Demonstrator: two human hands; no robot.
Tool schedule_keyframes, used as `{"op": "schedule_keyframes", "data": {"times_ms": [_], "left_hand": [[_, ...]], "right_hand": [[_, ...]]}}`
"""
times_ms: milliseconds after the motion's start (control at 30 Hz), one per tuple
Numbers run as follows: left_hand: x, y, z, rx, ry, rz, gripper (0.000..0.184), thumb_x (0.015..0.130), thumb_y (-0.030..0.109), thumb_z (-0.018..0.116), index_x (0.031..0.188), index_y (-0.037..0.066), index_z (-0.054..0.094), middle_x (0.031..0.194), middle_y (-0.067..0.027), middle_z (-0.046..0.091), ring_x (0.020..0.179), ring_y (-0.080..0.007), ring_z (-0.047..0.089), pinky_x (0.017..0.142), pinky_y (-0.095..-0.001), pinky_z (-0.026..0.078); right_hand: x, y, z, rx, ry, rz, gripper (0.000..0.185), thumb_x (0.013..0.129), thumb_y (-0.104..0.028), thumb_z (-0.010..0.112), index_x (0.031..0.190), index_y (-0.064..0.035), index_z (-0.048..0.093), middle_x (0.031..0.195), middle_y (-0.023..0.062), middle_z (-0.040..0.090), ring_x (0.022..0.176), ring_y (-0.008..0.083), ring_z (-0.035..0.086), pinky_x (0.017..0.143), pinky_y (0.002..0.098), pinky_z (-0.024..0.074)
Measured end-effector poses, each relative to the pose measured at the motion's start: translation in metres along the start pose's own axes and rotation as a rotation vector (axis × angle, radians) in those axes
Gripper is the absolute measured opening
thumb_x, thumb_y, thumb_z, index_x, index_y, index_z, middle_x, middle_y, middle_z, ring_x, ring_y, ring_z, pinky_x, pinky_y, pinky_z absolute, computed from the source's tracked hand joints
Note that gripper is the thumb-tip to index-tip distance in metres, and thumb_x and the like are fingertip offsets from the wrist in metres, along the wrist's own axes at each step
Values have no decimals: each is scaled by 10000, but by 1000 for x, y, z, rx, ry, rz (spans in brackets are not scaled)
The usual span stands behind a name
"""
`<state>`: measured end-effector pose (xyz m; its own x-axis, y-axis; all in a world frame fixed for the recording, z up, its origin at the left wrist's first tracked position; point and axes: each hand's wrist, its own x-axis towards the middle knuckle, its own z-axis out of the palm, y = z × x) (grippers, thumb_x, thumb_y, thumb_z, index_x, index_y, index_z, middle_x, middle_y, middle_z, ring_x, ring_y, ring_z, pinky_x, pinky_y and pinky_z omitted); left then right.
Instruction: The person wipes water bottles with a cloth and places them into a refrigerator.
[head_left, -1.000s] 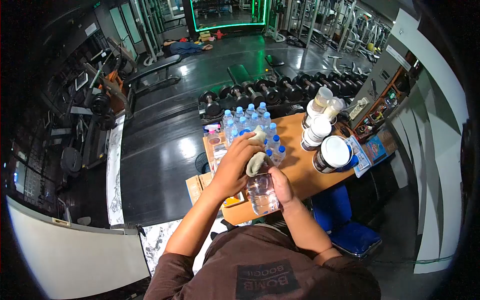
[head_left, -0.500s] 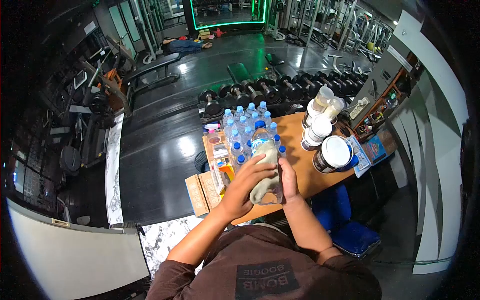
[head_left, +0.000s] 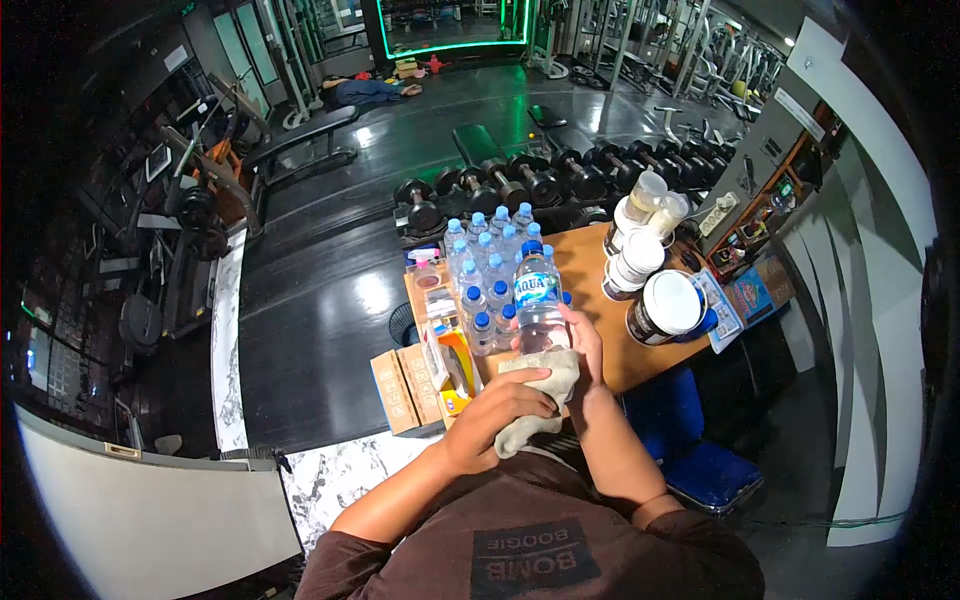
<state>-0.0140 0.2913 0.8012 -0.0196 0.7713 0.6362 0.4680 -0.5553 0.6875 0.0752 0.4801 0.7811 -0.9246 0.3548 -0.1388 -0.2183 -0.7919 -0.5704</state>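
A clear water bottle (head_left: 540, 300) with a dark blue cap and an AQUA label is tilted away from me above the table's near edge. My right hand (head_left: 584, 352) grips its lower right side. In my left hand (head_left: 497, 412) is a bunched, pale greenish-grey cloth (head_left: 540, 400), pressed round the bottle's base, so the base is covered. Just beyond and to the left, several smaller clear bottles (head_left: 490, 270) with blue caps stand upright in a close group on the wooden table (head_left: 610, 355).
White-lidded tubs (head_left: 668, 305) stand on the table's right side. A spray bottle (head_left: 426, 268) and a yellow packet (head_left: 456, 372) line the left edge, near cardboard boxes (head_left: 408, 388). A blue chair (head_left: 705, 465) is at right; dumbbells (head_left: 540, 180) lie beyond. A person (head_left: 370, 91) lies on the far floor.
My left hand has drawn the cloth down from the bottle's side to its base, uncovering the label. The bottle has shifted slightly right, still in my right hand.
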Motion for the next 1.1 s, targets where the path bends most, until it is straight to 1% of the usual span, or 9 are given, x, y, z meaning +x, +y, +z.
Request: {"op": "schedule_keyframes", "data": {"times_ms": [33,333,400,600,700,833,933,1067,1100], "left_hand": [[0,-1,5,-29,70,-31,247,942,155,691,1153,27,702,1165,-136,734,1353,-409,580,1130,-525,424],[20,-7,6,169,232,-88,259,954,123,704,1194,26,687,1243,-141,705,1349,-400,578,1145,-513,412],[13,-2,9,94,128,-36,286,979,179,682,1216,19,675,1233,-144,709,1358,-405,571,1145,-509,407],[-9,3,14,-309,168,26,393,1061,359,598,1221,4,647,1215,-200,678,1326,-425,573,1144,-590,402],[-14,-1,9,-345,409,-21,494,1062,447,552,1248,-10,584,1225,-223,639,1211,-373,621,1147,-545,409],[-8,-21,-11,-215,715,-119,298,1113,267,519,1233,0,570,1225,-193,639,1226,-318,619,1119,-482,448],[7,-36,-34,-308,969,-207,376,1101,350,570,1304,35,547,1322,-151,631,1212,-243,623,1067,-410,493],[29,-51,-65,-106,864,-264,414,1103,371,559,1322,20,568,1326,-141,645,1126,-212,666,950,-345,560],[39,-52,-66,-155,844,-254,301,1129,252,525,1270,13,642,1277,-102,676,1194,-188,615,1046,-314,454]], "right_hand": [[3,3,-3,27,15,-11,592,1032,-470,505,1226,75,632,1071,204,734,887,300,748,809,439,624],[3,16,8,217,36,83,555,998,-480,587,1220,28,626,1019,157,709,914,268,729,875,413,602],[3,6,6,-12,-38,-25,540,1033,-458,550,1214,43,639,1078,172,735,895,276,736,839,411,618],[-1,-1,2,40,-88,-48,586,1083,-459,502,1296,75,611,1096,195,735,921,293,749,835,412,633],[3,0,-1,284,-262,31,689,1065,-464,532,1407,131,480,1327,283,642,1201,361,679,922,505,616],[8,8,-8,152,-82,-13,662,1041,-497,587,1374,72,526,1280,272,666,1087,340,719,896,483,622],[-5,2,1,-12,-70,28,632,1039,-530,585,1290,50,601,1099,212,739,962,303,760,803,431,657],[-7,6,16,-30,-106,104,616,1056,-530,559,1262,47,625,1068,208,745,982,303,762,841,445,656],[-5,11,15,-26,-85,105,610,1064,-519,546,1294,42,604,1076,218,741,979,316,760,851,445,654]]}}
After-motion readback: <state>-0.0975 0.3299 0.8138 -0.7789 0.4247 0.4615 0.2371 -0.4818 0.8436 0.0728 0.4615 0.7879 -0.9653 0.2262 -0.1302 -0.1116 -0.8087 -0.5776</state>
